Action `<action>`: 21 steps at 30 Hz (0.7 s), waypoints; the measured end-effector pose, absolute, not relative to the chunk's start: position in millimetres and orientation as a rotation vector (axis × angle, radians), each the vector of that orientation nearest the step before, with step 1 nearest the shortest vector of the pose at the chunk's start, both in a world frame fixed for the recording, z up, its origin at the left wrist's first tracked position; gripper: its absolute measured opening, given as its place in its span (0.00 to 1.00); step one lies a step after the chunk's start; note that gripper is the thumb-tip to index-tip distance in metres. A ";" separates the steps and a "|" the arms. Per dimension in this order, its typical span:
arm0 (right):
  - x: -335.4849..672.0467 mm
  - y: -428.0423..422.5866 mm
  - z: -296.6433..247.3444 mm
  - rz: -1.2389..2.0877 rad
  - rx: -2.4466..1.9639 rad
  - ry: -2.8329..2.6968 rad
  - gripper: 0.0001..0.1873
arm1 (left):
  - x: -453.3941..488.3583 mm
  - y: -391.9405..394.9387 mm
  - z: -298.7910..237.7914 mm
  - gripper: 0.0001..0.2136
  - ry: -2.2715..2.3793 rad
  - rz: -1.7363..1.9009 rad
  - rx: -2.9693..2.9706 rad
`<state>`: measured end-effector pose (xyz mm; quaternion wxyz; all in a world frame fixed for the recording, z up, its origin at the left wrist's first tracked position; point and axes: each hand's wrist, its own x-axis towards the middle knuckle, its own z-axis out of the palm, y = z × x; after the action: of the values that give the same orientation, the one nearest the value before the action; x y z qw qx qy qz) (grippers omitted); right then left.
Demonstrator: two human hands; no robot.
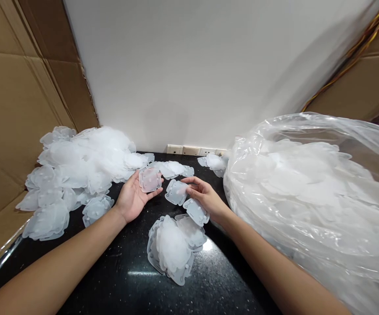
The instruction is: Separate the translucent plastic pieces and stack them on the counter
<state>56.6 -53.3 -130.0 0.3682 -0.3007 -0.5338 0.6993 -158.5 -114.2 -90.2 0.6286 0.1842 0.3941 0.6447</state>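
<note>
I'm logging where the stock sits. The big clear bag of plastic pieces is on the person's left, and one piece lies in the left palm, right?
Not quite: the head view shows the big clear bag on the person's right, not left. The rest holds: a plastic piece lies in the open palm of the left hand.

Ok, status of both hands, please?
Left hand holding one translucent plastic piece. Right hand pinching second piece. Small stack lies nearer, apart.
</note>
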 end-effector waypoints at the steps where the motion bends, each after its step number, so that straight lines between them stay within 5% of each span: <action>1: 56.8 -53.3 -130.4 1.797 -0.766 -1.376 0.21 | -158.6 -114.1 -90.3 0.20 0.905 1.477 0.423; 15: 59.1 -55.7 -127.7 1.913 -0.732 -1.383 0.25 | -157.9 -114.9 -89.2 0.21 0.931 1.442 0.423; 21: 61.5 -60.5 -118.6 1.695 -0.662 -1.991 0.21 | -156.7 -117.7 -87.6 0.23 0.842 1.364 0.461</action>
<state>61.5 -60.5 -118.6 0.2203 -0.2394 -0.7201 0.6129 -156.7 -117.7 -87.6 0.6719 0.2046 0.3739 0.6058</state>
